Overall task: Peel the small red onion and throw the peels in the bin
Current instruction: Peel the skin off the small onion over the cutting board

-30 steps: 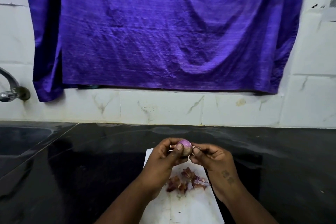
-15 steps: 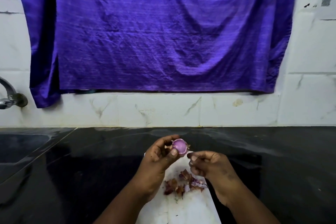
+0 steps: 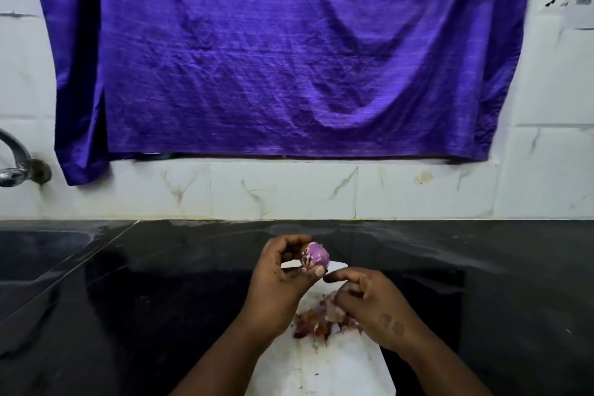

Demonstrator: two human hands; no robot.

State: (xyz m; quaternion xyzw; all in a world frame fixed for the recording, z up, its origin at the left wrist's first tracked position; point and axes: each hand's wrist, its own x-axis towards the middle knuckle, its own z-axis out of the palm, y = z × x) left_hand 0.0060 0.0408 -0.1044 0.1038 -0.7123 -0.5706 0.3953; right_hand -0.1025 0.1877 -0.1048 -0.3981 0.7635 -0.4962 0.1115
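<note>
My left hand (image 3: 283,276) holds the small red onion (image 3: 316,255) between thumb and fingertips, above the far end of a white cutting board (image 3: 321,370). The onion looks mostly peeled, shiny purple, with its root end turned toward me. My right hand (image 3: 373,305) is lower and to the right, its fingers curled over a pile of reddish-brown peels (image 3: 321,321) on the board. Whether it pinches a peel I cannot tell. No bin is in view.
The board lies on a black stone counter (image 3: 160,299). A sink (image 3: 35,254) is sunk in at the left, with a steel tap (image 3: 16,167) on the tiled wall. A purple cloth (image 3: 273,58) hangs over the wall behind.
My right hand has come away from the onion and dropped down toward the peel pile. My left hand has turned the onion so its root end faces me.
</note>
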